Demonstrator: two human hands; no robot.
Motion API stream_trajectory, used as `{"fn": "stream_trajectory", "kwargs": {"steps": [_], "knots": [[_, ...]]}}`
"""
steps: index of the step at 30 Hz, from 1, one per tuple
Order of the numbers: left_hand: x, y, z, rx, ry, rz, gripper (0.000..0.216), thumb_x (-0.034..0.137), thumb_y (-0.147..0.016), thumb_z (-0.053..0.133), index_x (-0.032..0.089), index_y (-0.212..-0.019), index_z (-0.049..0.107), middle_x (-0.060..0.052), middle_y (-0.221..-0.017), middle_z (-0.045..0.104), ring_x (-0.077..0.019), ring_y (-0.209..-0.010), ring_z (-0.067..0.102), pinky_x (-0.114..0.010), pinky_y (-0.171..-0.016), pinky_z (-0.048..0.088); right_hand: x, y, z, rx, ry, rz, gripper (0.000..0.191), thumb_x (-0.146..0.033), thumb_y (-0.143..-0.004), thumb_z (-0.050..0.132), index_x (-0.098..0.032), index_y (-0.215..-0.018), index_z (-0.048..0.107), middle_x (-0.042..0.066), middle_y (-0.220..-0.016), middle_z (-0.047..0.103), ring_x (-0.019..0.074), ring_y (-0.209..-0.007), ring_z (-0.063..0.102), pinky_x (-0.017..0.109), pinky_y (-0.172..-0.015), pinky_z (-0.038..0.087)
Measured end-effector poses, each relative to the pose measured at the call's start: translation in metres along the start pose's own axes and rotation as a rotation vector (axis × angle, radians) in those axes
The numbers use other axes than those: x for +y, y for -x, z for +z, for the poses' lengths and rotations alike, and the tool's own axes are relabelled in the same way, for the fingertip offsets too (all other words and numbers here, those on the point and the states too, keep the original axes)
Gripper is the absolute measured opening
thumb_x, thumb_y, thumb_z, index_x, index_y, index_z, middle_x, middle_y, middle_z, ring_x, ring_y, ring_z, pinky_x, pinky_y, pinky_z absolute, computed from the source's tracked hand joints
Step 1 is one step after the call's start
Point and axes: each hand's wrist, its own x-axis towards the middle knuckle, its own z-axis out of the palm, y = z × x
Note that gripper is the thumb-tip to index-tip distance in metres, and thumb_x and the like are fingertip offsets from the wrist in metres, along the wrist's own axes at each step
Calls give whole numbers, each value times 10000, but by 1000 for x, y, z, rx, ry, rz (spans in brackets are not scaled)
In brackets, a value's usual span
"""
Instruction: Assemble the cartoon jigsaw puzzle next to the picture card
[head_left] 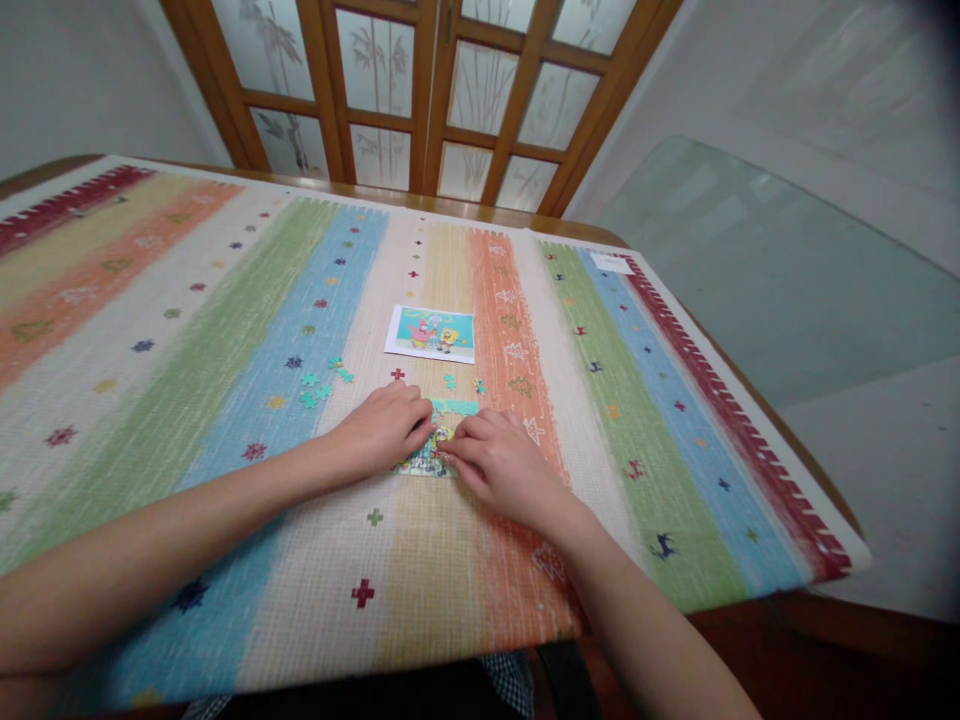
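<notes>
A small, partly assembled jigsaw puzzle [450, 410] lies on the striped cloth in front of me. My left hand [384, 428] rests on its left side, fingers curled and pressed onto the pieces. My right hand [501, 460] covers its right side, fingertips pinched together on the puzzle's middle; whether a piece sits between them is hidden. A cartoon reference picture [431, 333] lies flat just beyond the puzzle. Several loose teal pieces [319, 384] are scattered to the left, and two more loose pieces [463, 383] lie just past the puzzle.
The striped, multicoloured tablecloth [225, 330] covers a wooden table. A small white label [611, 262] sits near the far right corner. A glass tabletop [765, 270] stands to the right. Wooden-framed frosted doors [420, 90] rise behind the table.
</notes>
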Motion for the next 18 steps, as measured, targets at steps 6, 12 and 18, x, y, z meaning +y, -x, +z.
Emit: {"fn": "stream_trajectory", "kwargs": {"steps": [6, 12, 18], "knots": [[-1, -2, -4, -44, -38, 0, 268, 309, -988, 493, 171, -780, 594, -40, -788, 541, -201, -793, 513, -324, -744, 399, -1, 0, 1, -15, 15, 11, 177, -270, -977, 591, -215, -991, 759, 59, -878, 661, 229, -895, 523, 375, -767, 316], [-5, -4, -4, -72, -80, 20, 256, 315, -973, 531, 181, -765, 595, -46, -810, 513, -207, -792, 512, -321, -731, 401, -2, -1, 0, -5, 24, 13, 184, -272, -985, 578, -214, -991, 752, 61, -866, 667, 227, -888, 532, 371, -762, 305], [-9, -3, -2, -84, -100, 46, 238, 326, -977, 530, 174, -806, 597, -45, -836, 525, -201, -807, 509, -316, -742, 397, -4, -2, 4, 4, 94, 16, 219, -289, -986, 575, -210, -1144, 706, 61, -908, 676, 231, -919, 536, 359, -778, 290]]}}
